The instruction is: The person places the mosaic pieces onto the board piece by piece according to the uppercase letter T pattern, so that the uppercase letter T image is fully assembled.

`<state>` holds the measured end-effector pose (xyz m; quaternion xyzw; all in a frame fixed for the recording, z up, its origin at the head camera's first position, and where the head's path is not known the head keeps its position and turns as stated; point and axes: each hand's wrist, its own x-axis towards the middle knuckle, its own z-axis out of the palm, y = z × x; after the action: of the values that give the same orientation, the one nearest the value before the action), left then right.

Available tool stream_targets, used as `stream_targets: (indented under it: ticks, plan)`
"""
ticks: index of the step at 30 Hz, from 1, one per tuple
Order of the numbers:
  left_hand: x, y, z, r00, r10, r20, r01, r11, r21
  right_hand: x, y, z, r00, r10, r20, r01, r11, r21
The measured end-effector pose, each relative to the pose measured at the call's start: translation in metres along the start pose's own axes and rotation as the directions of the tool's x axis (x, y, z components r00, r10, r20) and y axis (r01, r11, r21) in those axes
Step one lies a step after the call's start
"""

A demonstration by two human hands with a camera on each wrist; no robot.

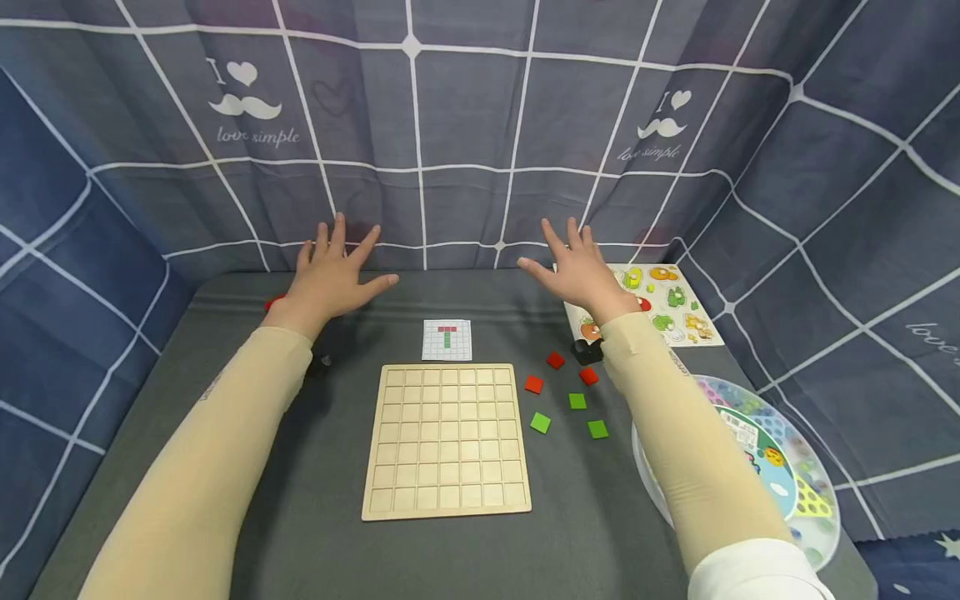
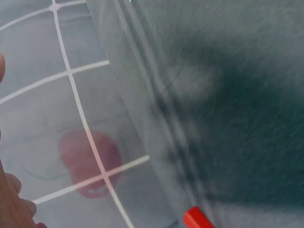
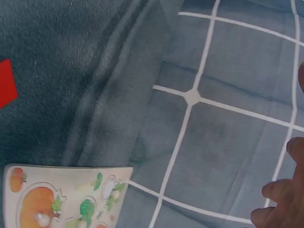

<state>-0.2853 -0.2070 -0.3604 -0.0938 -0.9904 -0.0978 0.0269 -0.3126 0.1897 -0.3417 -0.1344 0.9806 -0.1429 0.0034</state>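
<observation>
Both hands are held out over the far part of the grey table, fingers spread and nothing in them. My left hand point(image 1: 327, 279) is at the back left, near a red object point(image 1: 274, 302) that it partly hides. At the back right, my right hand point(image 1: 581, 275) hovers by a vegetable puzzle board point(image 1: 677, 304). Between the arms lies a wooden grid board point(image 1: 447, 442) with no tiles on it. Behind it is a small pattern card point(image 1: 447, 340) showing a red and green T shape. Several red tiles point(image 1: 534, 384) and green tiles point(image 1: 540, 422) lie loose to the board's right.
A round, colourful board point(image 1: 813, 500) sits at the right edge, partly under the right forearm. A black object point(image 1: 587, 352) lies beside the right sleeve, and a small dark item point(image 1: 326, 360) beside the left one. A checked curtain point(image 1: 465, 125) surrounds the table's back and sides.
</observation>
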Motion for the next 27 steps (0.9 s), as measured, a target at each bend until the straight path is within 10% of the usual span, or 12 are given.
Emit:
stream_targets:
  ticks: [27]
  plan:
    - [-0.125,-0.012,0.048,0.992,0.09,-0.092,-0.105,0.98,-0.168,-0.113,0.015,0.054,0.993,-0.044,-0.11,0.071,0.966,0.249]
